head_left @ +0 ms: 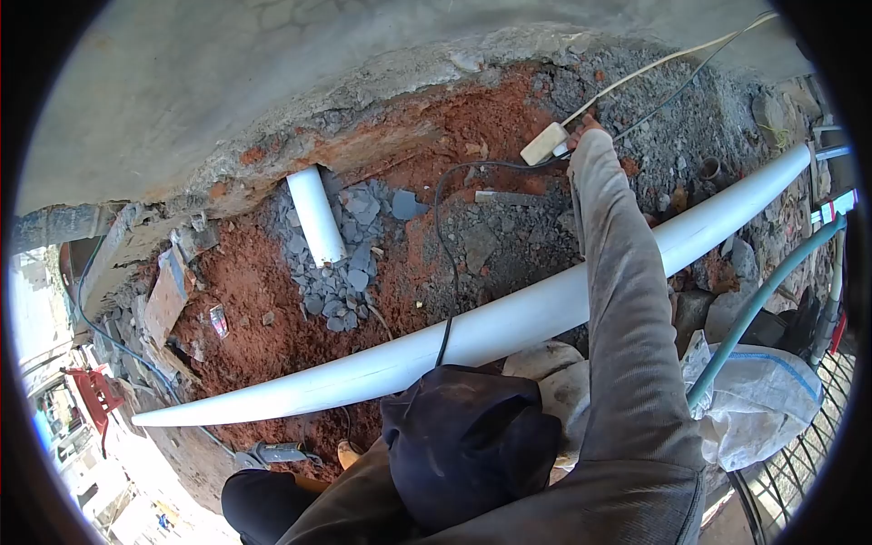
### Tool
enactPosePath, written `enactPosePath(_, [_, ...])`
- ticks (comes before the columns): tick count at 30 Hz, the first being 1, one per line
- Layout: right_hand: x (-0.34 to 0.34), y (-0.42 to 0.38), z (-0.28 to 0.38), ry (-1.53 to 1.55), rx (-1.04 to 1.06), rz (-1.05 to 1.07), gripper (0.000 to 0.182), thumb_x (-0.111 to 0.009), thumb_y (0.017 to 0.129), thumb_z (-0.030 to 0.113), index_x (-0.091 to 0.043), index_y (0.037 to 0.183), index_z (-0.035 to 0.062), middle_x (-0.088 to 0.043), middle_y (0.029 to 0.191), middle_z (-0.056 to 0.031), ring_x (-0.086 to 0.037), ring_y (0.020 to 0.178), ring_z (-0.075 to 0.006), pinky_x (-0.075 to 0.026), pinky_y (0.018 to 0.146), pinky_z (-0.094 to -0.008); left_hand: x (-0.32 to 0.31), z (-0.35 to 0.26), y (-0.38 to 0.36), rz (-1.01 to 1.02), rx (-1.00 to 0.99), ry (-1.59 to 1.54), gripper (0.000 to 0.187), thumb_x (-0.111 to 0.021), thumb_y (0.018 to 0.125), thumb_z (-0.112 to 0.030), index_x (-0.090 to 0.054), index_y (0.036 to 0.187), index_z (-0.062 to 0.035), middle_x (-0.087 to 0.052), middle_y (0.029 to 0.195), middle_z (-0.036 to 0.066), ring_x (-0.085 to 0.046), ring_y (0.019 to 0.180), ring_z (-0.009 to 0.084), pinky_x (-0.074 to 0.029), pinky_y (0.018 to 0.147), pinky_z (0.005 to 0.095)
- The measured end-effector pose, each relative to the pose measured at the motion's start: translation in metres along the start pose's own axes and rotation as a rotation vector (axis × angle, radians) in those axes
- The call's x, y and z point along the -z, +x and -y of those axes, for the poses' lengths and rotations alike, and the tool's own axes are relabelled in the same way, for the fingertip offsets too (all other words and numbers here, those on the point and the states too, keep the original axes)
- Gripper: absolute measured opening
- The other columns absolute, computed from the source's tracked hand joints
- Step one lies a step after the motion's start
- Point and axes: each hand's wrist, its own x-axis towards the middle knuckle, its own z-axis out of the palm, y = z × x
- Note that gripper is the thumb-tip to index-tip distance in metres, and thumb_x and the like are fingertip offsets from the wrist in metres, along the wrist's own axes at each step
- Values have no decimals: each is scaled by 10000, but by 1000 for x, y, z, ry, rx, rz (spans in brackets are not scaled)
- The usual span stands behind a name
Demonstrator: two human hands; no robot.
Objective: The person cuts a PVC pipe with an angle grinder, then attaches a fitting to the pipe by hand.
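My right arm, in a grey sleeve, reaches up across the white pipe [509, 318]. My right hand [584, 133] is closed at the end of a cream socket block [545, 143], on a small white plug [561, 148] that its fingers partly hide. A dark cable [441, 209] runs from beside the block down over the pipe. A pale cable [658, 64] leads from the block to the upper right. No part of my left hand can be made out.
A short white pipe [315, 216] stands out of grey rubble [359, 272] below the concrete wall [227, 91]. A power tool [275, 453] lies at lower left. At right are a green hose [763, 295], a white sack [758, 400] and a metal grille [813, 436].
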Motion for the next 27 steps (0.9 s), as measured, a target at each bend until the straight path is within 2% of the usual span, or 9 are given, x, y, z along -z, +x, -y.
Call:
enactPosePath(5, [-9, 31, -15, -422, -2, -105, 206, -510, 882, 315, -543, 877, 112, -350, 509, -22, -306, 335, -174, -290, 302, -362, -3, -1, -2, -21, 26, 10, 76, -652, 768, -43, -596, 817, -61, -578, 641, 54, -573, 617, 146, -448, 553, 271])
enactPosePath(9, [-12, 17, -15, -282, 44, -4, 163, -539, 873, 280, -502, 799, 140, -249, 500, 22, -248, 340, -143, -235, 316, -332, -3, -2, 0, -36, 41, 24, 83, -644, 773, -34, -603, 840, -59, -586, 652, 58, -586, 636, 147, -457, 564, 269])
enactPosePath(11, [-13, -4, -14, -346, 6, 48, 205, -598, 843, 314, -568, 810, 114, -313, 504, 24, -332, 356, -142, -292, 333, -341, 2, -4, 2, -33, 38, 36, 89, -639, 775, -29, -606, 852, -58, -590, 657, 59, -592, 645, 147, -462, 569, 269])
enactPosePath(14, [-30, -72, -12, -840, 418, -85, 233, -731, 748, 304, -673, 787, 82, -478, 527, 15, -438, 412, -124, -350, 376, -323, 18, -4, 5, 4, 45, 108, 100, -633, 778, -22, -611, 869, -57, -595, 665, 62, -602, 660, 148, -468, 577, 268])
enactPosePath(17, [-43, -155, -14, -728, 572, 234, 200, -698, 784, 233, -697, 842, 42, -567, 639, -20, -488, 498, -112, -388, 456, -284, 59, -19, 13, 62, 34, 364, 113, -627, 782, -15, -616, 887, -56, -601, 674, 64, -611, 674, 149, -475, 584, 267])
enactPosePath(19, [-59, -227, -9, -675, 426, 358, 179, -683, 792, 179, -699, 863, 16, -654, 772, -64, -571, 615, -123, -457, 561, -268, 92, -43, 27, -174, -34, 386, 122, -623, 784, -11, -620, 898, -55, -605, 679, 66, -617, 683, 149, -479, 590, 266])
enactPosePath(21, [-76, -274, -19, -709, 462, 455, 204, -658, 814, 188, -687, 891, 1, -645, 771, -49, -555, 651, -105, -446, 598, -254, 127, -85, 39, -665, -303, -52, 218, -635, 765, -105, -592, 957, -13, -620, 807, 124, -622, 769, 267, -503, 699, 364])
enactPosePath(23, [-90, -320, -31, -735, 497, 536, 230, -632, 836, 196, -674, 919, -14, -635, 770, -35, -540, 688, -87, -436, 635, -241, 149, -115, 55, -819, -382, -313, 401, -659, 758, -148, -524, 1107, -3, -603, 980, 168, -600, 915, 303, -485, 806, 366])
enactPosePath(27, [-96, -404, -46, -743, 477, 675, 244, -601, 865, 207, -656, 918, -25, -612, 751, -16, -511, 694, -74, -414, 639, -233, 168, -158, 67, -1032, -647, -131, 694, -734, 736, -260, -387, 1283, -10, -539, 1145, 154, -546, 1047, 295, -433, 900, 352])
